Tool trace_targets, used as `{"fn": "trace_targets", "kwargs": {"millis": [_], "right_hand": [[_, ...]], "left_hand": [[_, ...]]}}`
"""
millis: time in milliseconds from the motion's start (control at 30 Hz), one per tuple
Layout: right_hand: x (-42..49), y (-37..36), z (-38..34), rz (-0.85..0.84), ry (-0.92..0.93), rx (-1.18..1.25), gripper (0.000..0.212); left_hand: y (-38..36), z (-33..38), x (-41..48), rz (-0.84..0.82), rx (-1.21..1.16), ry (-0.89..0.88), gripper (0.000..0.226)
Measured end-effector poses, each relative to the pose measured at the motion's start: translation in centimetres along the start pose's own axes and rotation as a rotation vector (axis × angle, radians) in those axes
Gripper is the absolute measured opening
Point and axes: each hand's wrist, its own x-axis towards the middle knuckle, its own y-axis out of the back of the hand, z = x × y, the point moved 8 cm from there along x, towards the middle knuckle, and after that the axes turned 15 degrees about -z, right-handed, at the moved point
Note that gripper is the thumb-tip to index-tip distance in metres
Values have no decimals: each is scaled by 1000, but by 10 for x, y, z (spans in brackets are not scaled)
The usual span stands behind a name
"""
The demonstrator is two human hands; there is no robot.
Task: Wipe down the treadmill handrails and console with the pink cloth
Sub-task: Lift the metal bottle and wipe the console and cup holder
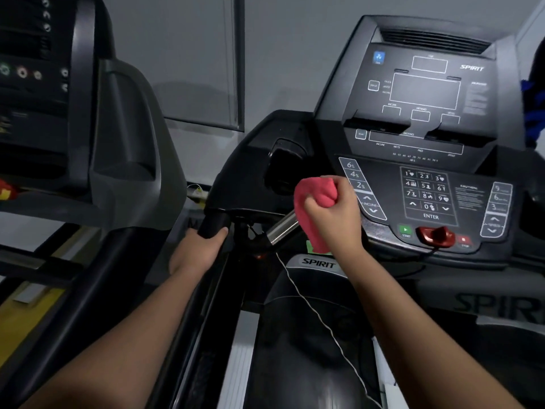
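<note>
The pink cloth is bunched in my right hand, which closes around the upper end of the silver pulse-grip bar just left of the console keypad. My left hand wraps the black left handrail from below, thumb on top. The dark treadmill console with its display and number keys rises to the right of the cloth.
A red safety key with a thin cord sits at the console's lower edge beside start and stop buttons. A second treadmill stands close on the left. A grey wall is behind.
</note>
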Motion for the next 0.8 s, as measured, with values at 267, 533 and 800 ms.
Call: {"fn": "trace_targets", "kwargs": {"millis": [267, 533, 800], "right_hand": [[33, 1, 1, -287, -437, 10, 14], [50, -42, -30, -951, -525, -926, 23], [59, -37, -37, -533, -184, -852, 64]], "left_hand": [[1, 11, -1, 10, 19, 31, 69], [-2, 11, 2, -18, -25, 9, 72], [15, 17, -18, 227, -60, -121, 53]]}}
